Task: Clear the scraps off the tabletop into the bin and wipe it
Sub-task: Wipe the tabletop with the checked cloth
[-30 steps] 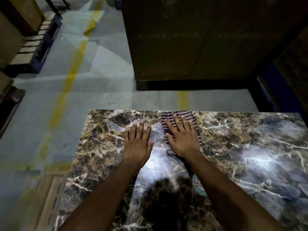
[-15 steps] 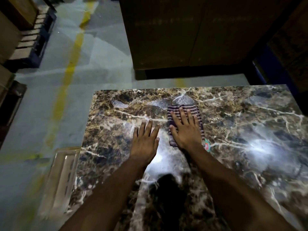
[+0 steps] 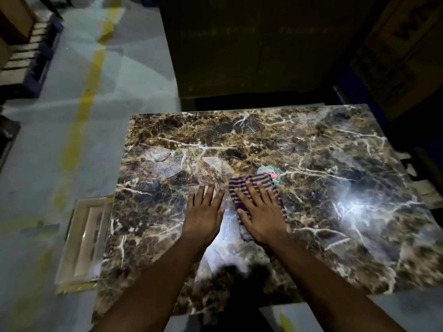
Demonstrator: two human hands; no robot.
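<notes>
The right hand (image 3: 260, 213) lies flat with its fingers spread out, pressing down on a striped cloth (image 3: 256, 185). The hand hides most of the cloth; only the top end and thin strips at both sides of the hand show. The left hand (image 3: 203, 212) lies flat too, fingers straight and a bit apart, resting right on the tabletop (image 3: 335, 144) and holding nothing. The two hands are just beside each other, near the middle of the tabletop.

Just past the cloth sits a small round sticker (image 3: 269, 172) in green, white and red. The cloth covers its near edge, and the words on it are too blurry to read.

The tabletop is dark brown with white lines like stone. A bright glare shines on its right part and another between the arms, so the top is hard to see there. A dark shadow falls on the near edge.

On the floor, at the left side of the tabletop, lies a pale tray (image 3: 81, 240). The tabletop hides its right side. What is inside is blurry. A yellow line (image 3: 88, 92) runs along the grey floor. Dark boxes (image 3: 251, 44) stand behind, hard to make out.
</notes>
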